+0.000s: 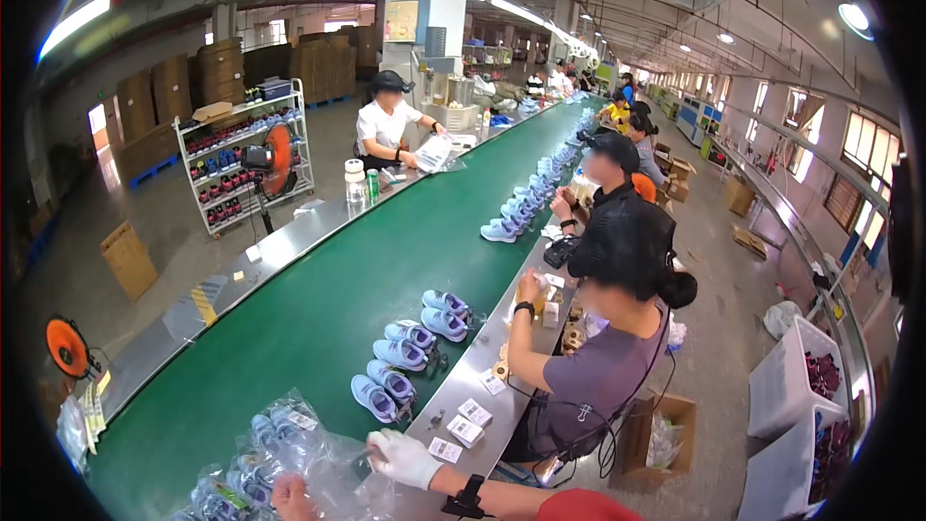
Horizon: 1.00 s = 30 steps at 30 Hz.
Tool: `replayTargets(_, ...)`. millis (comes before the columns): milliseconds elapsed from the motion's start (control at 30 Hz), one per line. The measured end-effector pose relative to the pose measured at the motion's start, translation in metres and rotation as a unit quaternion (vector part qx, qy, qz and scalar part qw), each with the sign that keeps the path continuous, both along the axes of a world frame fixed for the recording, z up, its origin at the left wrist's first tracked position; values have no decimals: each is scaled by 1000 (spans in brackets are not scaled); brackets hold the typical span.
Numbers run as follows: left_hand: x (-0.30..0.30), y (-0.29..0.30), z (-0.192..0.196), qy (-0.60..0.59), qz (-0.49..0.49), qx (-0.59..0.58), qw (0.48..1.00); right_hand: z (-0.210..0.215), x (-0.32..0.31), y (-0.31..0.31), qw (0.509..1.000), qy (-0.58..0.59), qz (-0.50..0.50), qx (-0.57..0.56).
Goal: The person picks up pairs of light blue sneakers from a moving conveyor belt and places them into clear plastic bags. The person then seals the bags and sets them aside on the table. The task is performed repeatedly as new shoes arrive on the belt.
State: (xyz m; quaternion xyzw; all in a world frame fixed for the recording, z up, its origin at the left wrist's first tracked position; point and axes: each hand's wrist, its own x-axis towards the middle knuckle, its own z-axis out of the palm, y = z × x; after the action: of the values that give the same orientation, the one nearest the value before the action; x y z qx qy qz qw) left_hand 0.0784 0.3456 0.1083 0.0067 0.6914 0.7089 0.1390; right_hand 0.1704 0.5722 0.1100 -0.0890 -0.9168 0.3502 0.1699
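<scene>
– Since that clear plastic bag (333,458) looks so floppy, how's it being held?

– Looks like the right hand (403,458), in a white glove, is pinching the bag's side over the green belt's (289,328) near right edge. I'd guess that's to spread the thin film. The left hand (292,498) is bare and at the bag's near side, but I can't tell whether its fingers are closed.

– And the shoes?

– 3 light-blue pairs (399,354) line the belt's right edge just beyond the glove, probably so people on that side can reach. Other shoes (231,484) sit under clear film by the near end, left of the glove. Can't tell if any are inside that bag. Label stacks (473,412) are on the metal ledge (461,391), likely for easy reach too.
</scene>
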Motion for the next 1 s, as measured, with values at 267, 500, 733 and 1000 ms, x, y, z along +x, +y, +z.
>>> replayTargets(267, 37, 41, -5, -32, -229, 31, 972, -62, -36, -41, 944, -64, 227, -232)
replayTargets(500, 91, 41, 44, 41, -438, -93, 893, -27, -16, 2, 958, -164, 208, -105)
replayTargets(733, 41, 21, 17, 112, -91, -153, 978, 6, -40, -38, 901, -278, 312, 120)
replayTargets(1000, -7, 1, 38, 34, 95, -71, 992, 8, -53, 24, 949, -80, 210, -221)
